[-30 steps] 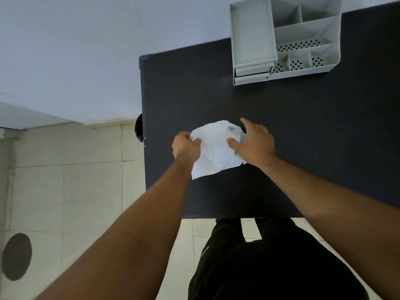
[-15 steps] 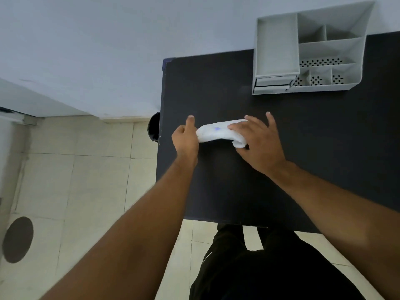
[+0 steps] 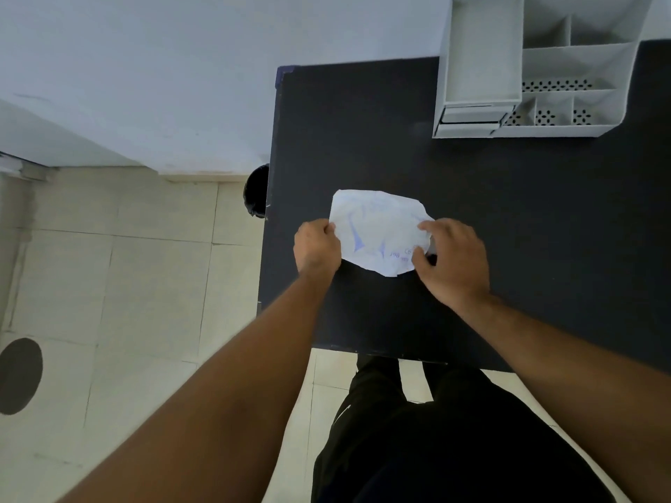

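Near the frame's centre, on the black table, a crinkled white plastic bag with blue print lay spread, its edges pinched by the left hand and right hand.

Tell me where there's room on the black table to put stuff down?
Bare table lies between the white wrapper and the grey organizer, across the wide stretch right of the right hand, and along the near edge. It is crowded only where the left hand and right hand hold the wrapper.
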Demonstrator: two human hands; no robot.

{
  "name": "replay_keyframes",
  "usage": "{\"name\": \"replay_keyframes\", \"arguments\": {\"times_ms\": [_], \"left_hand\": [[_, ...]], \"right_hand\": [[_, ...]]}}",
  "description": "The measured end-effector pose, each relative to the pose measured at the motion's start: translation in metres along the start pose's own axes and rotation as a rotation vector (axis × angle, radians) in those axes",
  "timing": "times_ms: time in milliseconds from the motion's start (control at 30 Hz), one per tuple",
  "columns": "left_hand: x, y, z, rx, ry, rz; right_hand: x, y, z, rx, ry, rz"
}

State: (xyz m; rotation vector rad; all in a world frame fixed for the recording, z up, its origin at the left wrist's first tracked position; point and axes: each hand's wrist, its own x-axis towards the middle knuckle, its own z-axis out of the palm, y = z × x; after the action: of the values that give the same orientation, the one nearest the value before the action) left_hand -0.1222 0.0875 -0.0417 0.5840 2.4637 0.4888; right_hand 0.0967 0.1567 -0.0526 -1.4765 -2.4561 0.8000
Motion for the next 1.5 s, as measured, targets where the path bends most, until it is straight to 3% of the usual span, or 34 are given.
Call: {"name": "replay_keyframes", "arguments": {"times_ms": [100, 267, 367, 600, 700, 800, 900, 1100, 1233, 1367, 1500], "left_hand": [[-0.002, -0.008, 0.001, -0.051, -0.076, 0.032], [-0.004, -0.008, -0.004, -0.22, -0.347, -0.064], [0.0, 0.002, -0.003, -0.348, -0.265, -0.117], [0.007, 0.017, -0.002, -0.132, 0.036, 0.1], [0.0, 0.022, -0.005, -0.107, 0.05, 0.213], [-0.007, 0.032, -0.013, -0.274, 0.024, 0.169], [-0.01, 0.049, -0.026, -0.493, -0.079, 0.041], [-0.021, 0.071, -0.041, -0.723, -0.456, 0.006], [-0.034, 0.087, -0.037, -0.77, -0.504, 0.008], [-0.05, 0.103, -0.031, -0.795, -0.45, 0.064], [-0.047, 0.101, -0.026, -0.65, -0.114, 0.035]], "right_hand": [[0.004, 0.0, -0.001, 0.139, -0.042, 0.295], [0.015, -0.007, 0.004, 0.419, -0.131, 0.469], [0.017, -0.009, 0.004, 0.512, -0.123, 0.505], [0.017, -0.001, 0.0, 0.795, -0.033, 0.644], [0.018, -0.002, 0.0, 0.915, -0.03, 0.725], [0.022, -0.005, -0.006, 1.019, 0.012, 0.803], [0.023, -0.002, -0.006, 1.025, -0.005, 0.839], [0.022, -0.001, -0.011, 1.101, -0.016, 0.886], [0.022, -0.004, -0.012, 1.076, 0.076, 0.902], [0.022, -0.006, -0.014, 1.028, 0.213, 0.883], [0.019, -0.007, -0.021, 1.015, 0.217, 0.833]]}}
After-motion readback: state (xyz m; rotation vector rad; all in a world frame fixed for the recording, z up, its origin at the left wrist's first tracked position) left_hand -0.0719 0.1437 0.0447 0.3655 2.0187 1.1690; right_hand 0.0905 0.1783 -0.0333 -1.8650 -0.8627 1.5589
